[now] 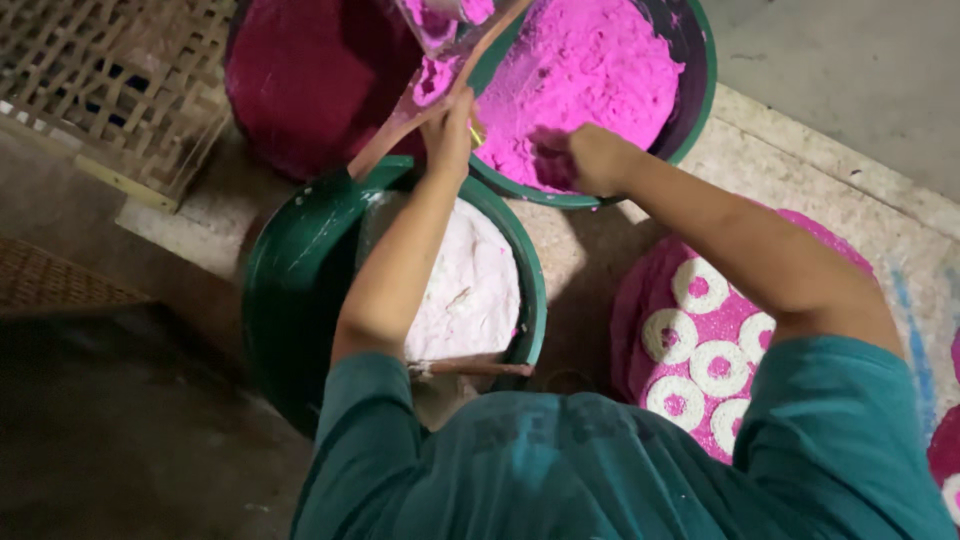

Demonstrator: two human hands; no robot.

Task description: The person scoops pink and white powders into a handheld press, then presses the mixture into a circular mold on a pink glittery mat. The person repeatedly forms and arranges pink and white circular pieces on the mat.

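My left hand (pixel 449 128) grips a wooden-framed scoop (pixel 432 72) dusted with pink powder and holds it over the rim of a green tub (pixel 700 60). That tub is heaped with bright pink powder (pixel 590 70). At the powder's near edge my right hand (pixel 588 158) is closed into a fist, its fingers dug into the powder. Below my left forearm stands a second green basin (pixel 290 280) holding white powder (pixel 470 290).
A dark magenta tub (pixel 310 80) stands at the top left beside a bamboo lattice (pixel 110 80). A wooden stick (pixel 470 368) lies across the white basin. On the stone floor to the right is a pink powder pattern with white rings (pixel 700 340).
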